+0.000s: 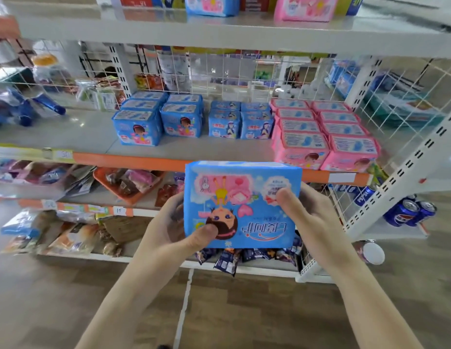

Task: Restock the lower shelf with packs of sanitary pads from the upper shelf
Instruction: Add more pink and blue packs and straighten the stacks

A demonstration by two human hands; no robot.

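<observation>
Your left hand (169, 222) and right hand (307, 210) are both clamped on one blue pack (242, 205) of sanitary pads, one at each short end, thumbs pressed on the printed face and fingers hidden behind it. You hold it in the air in front of you, its long axis running left to right, the face turned toward you and the print upside down.

The lower shelf (93, 137) lies just beyond and slightly above the pack, so the move ahead is a short push away from you and up over the orange shelf edge (131, 159). Straight behind the pack, the near part of the shelf is bare. To the far left of that gap stand the matching blue packs (137, 128), two rows deep; the smaller blue packs (240, 122) sit behind the gap; the pink packs (325, 132) fill the right side.

If the pack belongs with its own kind, it should travel forward and to the left, so your left hand leads. It probably needs turning over to match the stocked packs. The upper shelf (219, 34) overhead holds more blue and pink packs.
</observation>
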